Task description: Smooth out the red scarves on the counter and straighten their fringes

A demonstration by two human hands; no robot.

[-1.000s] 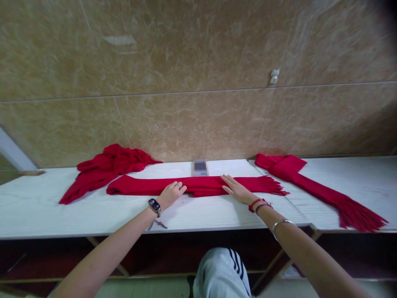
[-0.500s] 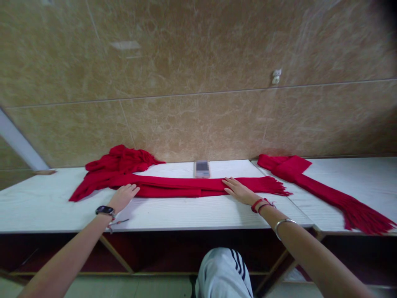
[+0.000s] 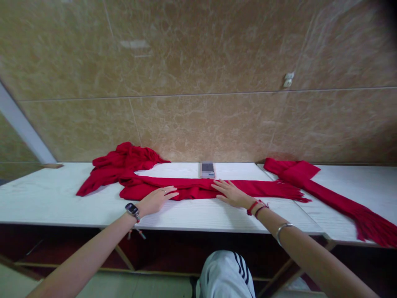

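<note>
A long red scarf (image 3: 198,189) lies folded lengthwise across a white table (image 3: 62,203), its fringed end pointing right. My left hand (image 3: 156,200) rests flat on the scarf's near edge left of the middle, fingers stretched out. My right hand (image 3: 231,193) lies flat on the scarf just right of the middle, fingers spread. Both hands hold nothing. I wear a watch on the left wrist and red cords and a bangle on the right.
A crumpled red scarf (image 3: 122,163) is heaped at the back left. Another red scarf (image 3: 328,192) runs diagonally over a second white table (image 3: 366,182) at the right. A small phone-like device (image 3: 207,169) lies by the brown marble wall. My knee is below the table.
My left hand slid out to the scarf's left end, then came back toward the middle. My right hand shifted slightly left along the scarf. The view turned a little to the left.
</note>
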